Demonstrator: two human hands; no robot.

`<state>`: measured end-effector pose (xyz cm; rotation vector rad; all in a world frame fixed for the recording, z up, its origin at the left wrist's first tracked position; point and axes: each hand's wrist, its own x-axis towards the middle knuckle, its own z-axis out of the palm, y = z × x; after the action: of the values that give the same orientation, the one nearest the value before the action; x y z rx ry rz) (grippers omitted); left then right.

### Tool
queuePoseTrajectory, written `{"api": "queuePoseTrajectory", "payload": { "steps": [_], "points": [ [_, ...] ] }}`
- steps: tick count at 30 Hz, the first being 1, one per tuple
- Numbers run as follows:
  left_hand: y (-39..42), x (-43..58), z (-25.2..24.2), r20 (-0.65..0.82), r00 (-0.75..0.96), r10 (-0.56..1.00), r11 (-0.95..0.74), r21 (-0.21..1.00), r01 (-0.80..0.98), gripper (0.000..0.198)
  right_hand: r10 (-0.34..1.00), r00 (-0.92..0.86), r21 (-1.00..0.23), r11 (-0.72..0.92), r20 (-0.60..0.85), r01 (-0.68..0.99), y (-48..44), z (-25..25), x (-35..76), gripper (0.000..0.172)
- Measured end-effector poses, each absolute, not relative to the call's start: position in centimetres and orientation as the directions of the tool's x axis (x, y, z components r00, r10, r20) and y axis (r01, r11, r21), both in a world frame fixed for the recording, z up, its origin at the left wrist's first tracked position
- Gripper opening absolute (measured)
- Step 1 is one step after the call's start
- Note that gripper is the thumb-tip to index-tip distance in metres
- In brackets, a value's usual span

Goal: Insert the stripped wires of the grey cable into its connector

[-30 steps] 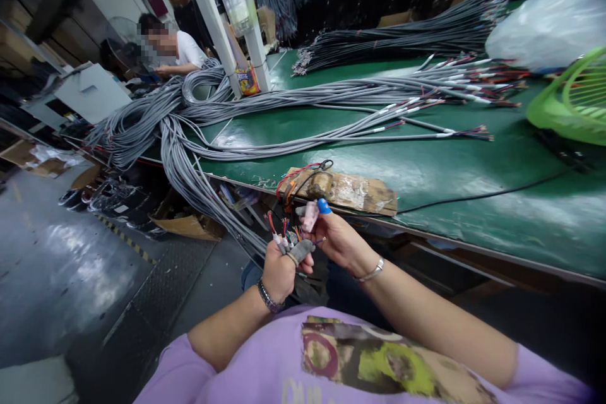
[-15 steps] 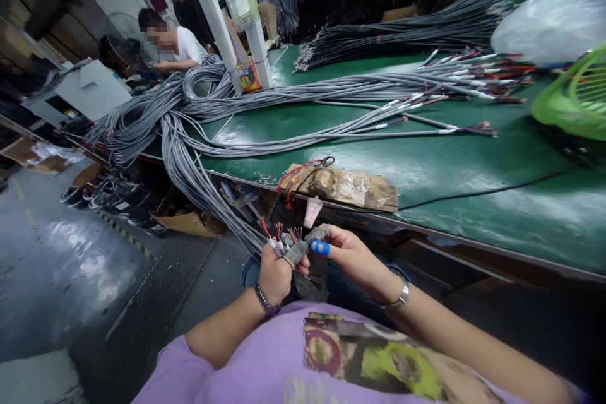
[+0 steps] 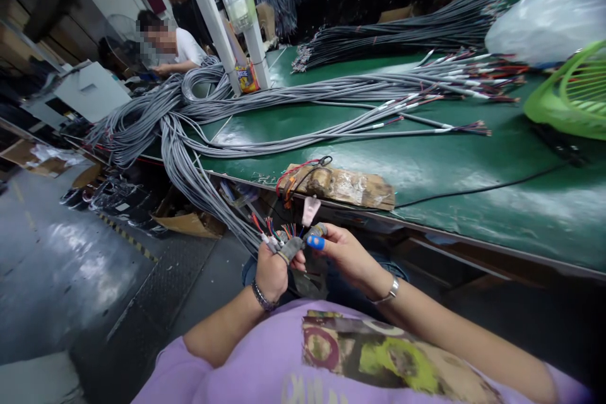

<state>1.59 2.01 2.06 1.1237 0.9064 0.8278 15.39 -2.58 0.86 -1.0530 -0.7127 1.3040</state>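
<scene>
My left hand (image 3: 273, 271) is closed around the ends of several grey cables (image 3: 215, 205), with a grey cover on its thumb. Thin coloured wires (image 3: 287, 230) fan out above that grip from the stripped ends. Touching or nearly touching the left thumb, my right hand (image 3: 348, 254) is pinched closed beside the wires. It wears a blue finger cover (image 3: 315, 242) and a grey one. Whatever lies between its fingertips is too small to make out. The cables hang down from the table edge to my left hand.
On the green table (image 3: 426, 164) lie more grey cables (image 3: 293, 142) and a dark cable bundle (image 3: 402, 31). A worn wooden block (image 3: 350, 186) sits at the near edge, a pinkish tag (image 3: 310, 210) below it. A green fan (image 3: 575, 95) stands right. A person (image 3: 187, 50) works far left.
Both hands have shifted slightly left with the cable ends, and the wires appear a little more spread. The view has moved a little too.
</scene>
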Motion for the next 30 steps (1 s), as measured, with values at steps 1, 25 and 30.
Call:
{"api": "queuePoseTrajectory", "payload": {
  "steps": [1, 25, 30],
  "points": [
    [2.0, 1.7, 2.1, -0.185, 0.393, 0.901, 0.241, 0.965, -0.1, 0.038, 0.975, 0.175, -0.909, -0.052, -0.135, -0.413, -2.6, 0.8, 15.3, 0.029],
    [2.3, 2.8, 2.6, -0.132, 0.378, 0.916, 0.208, 0.964, -0.166, 0.034, 0.975, 0.088, -0.654, -0.069, -0.204, -0.754, 0.9, 1.5, 15.7, 0.044],
    [2.3, 3.0, 2.7, -0.14, 0.393, 0.909, 0.221, 0.961, -0.169, 0.034, 0.979, 0.074, -0.62, -0.061, -0.189, -0.782, 1.4, 1.1, 15.6, 0.046]
  ]
}}
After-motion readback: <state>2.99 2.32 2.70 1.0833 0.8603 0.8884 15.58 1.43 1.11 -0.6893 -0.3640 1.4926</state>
